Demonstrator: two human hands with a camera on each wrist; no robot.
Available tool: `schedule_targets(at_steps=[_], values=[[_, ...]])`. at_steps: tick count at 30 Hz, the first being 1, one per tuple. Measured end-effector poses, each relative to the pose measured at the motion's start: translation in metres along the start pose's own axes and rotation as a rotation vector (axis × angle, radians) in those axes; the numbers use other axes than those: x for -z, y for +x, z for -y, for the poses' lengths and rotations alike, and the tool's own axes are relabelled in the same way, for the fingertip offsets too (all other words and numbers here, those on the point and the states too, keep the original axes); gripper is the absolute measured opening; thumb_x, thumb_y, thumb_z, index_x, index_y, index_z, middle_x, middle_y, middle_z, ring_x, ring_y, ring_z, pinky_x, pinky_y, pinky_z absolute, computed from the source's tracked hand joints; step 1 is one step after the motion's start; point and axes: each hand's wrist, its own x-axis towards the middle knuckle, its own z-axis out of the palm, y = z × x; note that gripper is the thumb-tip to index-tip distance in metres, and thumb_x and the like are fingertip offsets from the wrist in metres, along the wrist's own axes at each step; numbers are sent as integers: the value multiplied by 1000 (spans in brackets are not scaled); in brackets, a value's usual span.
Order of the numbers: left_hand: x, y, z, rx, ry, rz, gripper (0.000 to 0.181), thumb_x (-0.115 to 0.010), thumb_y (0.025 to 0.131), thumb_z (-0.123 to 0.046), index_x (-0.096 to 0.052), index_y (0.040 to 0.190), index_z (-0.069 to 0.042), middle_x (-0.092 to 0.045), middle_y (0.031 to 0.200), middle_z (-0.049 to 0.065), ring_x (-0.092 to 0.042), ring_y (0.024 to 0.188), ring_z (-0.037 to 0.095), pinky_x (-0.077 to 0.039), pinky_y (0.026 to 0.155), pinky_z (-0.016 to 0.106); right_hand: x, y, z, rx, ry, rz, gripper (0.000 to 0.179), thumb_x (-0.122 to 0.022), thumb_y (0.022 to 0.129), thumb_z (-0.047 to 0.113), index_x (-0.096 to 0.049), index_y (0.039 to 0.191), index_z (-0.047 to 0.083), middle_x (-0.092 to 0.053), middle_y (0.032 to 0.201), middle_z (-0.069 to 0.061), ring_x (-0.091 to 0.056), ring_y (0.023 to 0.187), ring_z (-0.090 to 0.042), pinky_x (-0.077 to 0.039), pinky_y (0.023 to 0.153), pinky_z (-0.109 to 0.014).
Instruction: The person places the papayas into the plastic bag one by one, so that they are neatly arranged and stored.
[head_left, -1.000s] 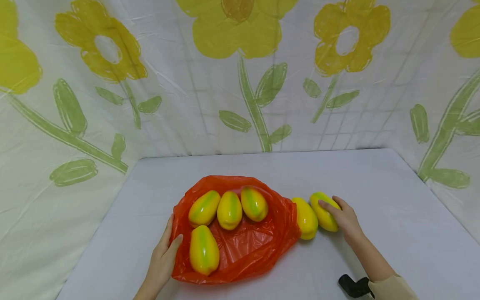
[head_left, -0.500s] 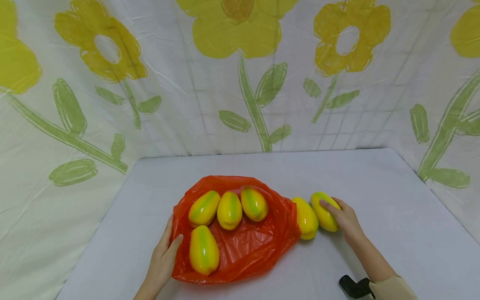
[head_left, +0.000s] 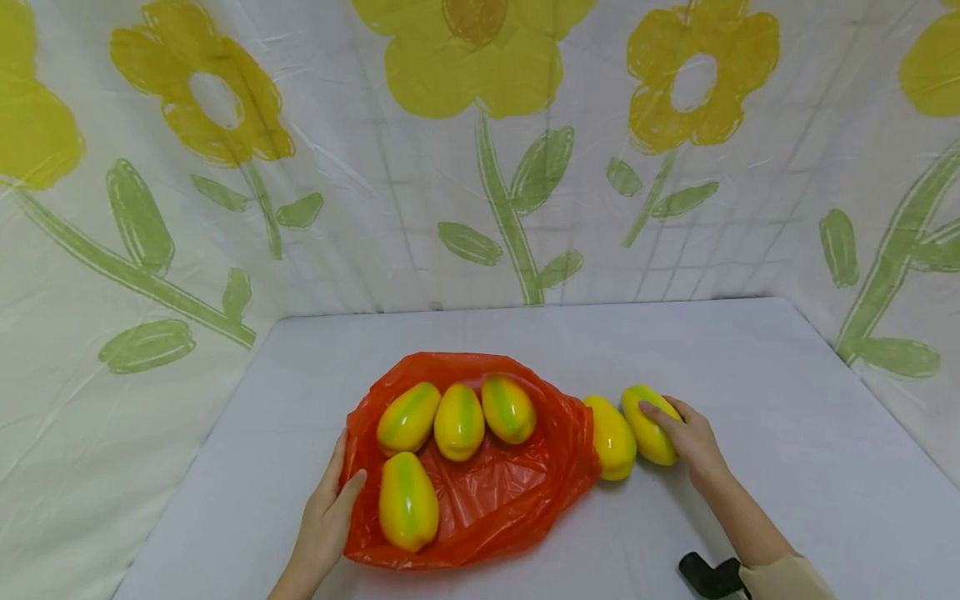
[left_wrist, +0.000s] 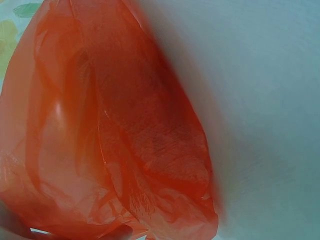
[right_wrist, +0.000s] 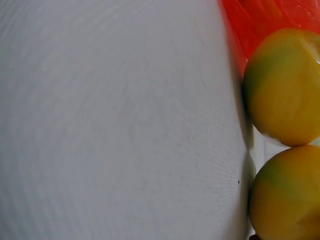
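Observation:
A red plastic bag (head_left: 495,492) lies spread with its mouth open on the table. Several glossy yellow papayas with green stripes sit inside it, one of them a papaya (head_left: 408,502) at the near left. My left hand (head_left: 324,508) holds the bag's left rim, thumb inside. The bag (left_wrist: 115,120) fills much of the left wrist view. My right hand (head_left: 692,440) grips a papaya (head_left: 647,421) on the table, right of the bag. Another papaya (head_left: 613,442) lies between it and the bag, touching both; the two papayas (right_wrist: 287,192) also show in the right wrist view.
A white table (head_left: 787,375) holds everything. Near its front, beside the right sleeve (head_left: 787,577), is a black object (head_left: 707,575), partly hidden. Behind and at the sides hangs a white cloth (head_left: 337,167) printed with yellow flowers.

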Motion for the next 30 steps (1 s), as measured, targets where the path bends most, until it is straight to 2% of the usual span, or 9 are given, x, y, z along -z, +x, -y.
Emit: schedule_targets(at_steps=[16, 23, 30], values=[[0, 0, 0, -8, -1, -3, 64, -38, 106, -27, -1, 157, -13, -10, 160, 20, -17, 143, 45, -31, 104, 54, 3, -3, 3, 7, 3, -21, 82, -50, 98, 48, -18, 151, -7, -21, 153, -30, -26, 135, -42, -24, 110, -54], [0, 0, 0, -7, 1, -2, 64, -38, 106, -26, -1, 157, -12, -10, 160, 20, -17, 143, 45, -30, 105, 55, 8, -6, 6, 24, 19, -66, 84, -50, 97, 49, -18, 152, -6, -21, 154, -30, -26, 135, -41, -25, 110, -53], [0, 0, -1, -3, 14, -3, 64, -38, 106, -27, -1, 157, -12, -10, 160, 20, -17, 143, 45, -30, 105, 55, 11, -10, 9, 33, 44, -73, 85, -49, 97, 50, -15, 153, -4, -19, 155, -28, -27, 134, -40, -28, 108, -51]])
